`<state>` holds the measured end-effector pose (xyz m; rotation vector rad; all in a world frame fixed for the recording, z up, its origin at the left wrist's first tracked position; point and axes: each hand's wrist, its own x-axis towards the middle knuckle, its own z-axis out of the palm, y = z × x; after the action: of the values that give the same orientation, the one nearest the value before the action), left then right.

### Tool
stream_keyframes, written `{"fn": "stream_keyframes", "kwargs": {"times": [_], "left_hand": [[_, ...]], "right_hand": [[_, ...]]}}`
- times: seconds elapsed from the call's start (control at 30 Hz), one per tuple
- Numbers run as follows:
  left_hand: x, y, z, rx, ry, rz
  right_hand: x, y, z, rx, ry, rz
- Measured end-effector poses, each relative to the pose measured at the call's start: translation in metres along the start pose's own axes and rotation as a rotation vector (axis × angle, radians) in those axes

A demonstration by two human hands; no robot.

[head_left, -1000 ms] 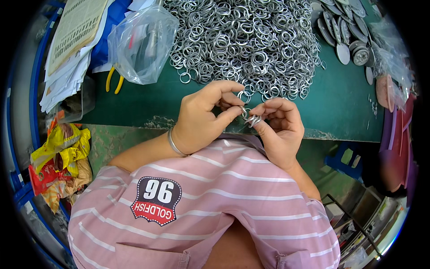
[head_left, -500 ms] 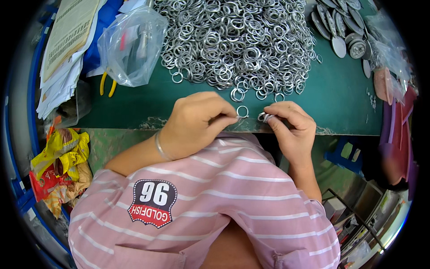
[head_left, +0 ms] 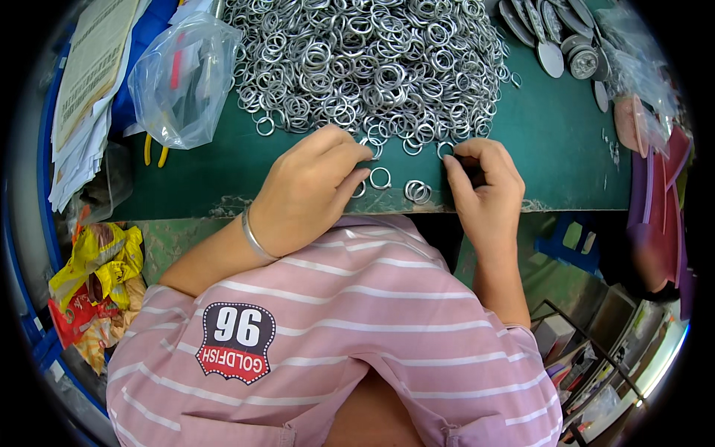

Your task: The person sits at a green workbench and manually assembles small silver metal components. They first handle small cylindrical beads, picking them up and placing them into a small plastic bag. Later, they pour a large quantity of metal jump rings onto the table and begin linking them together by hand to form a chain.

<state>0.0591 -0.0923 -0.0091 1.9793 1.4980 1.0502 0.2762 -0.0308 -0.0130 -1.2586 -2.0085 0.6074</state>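
Shirt [head_left: 424,333]: dusty pink, crossed by narrow white stripes; sleeves [head_left: 154,307] ending near the elbows. Badge [head_left: 235,344] at left chest: shield-shaped, black above with white numerals, red below with white lettering, border dotted white. Left-wrist bangle [head_left: 252,237]: slim, silver-coloured.

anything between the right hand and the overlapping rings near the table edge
Nothing visible stands in the way: only the green table surface shows between the right hand and the overlapping rings to its left.
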Motion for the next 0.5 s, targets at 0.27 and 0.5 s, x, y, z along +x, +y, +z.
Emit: {"fn": "stream_keyframes", "kwargs": {"times": [0.27, 0.5], "left_hand": [[0.000, -0.007, 0.009, 0.081, 0.028, 0.028], [-0.002, -0.008, 0.010, 0.032, 0.047, -0.015]], "right_hand": [[-0.010, 0.008, 0.007, 0.233, 0.025, 0.137], [-0.010, -0.002, -0.008, 0.651, -0.066, 0.377]]}}
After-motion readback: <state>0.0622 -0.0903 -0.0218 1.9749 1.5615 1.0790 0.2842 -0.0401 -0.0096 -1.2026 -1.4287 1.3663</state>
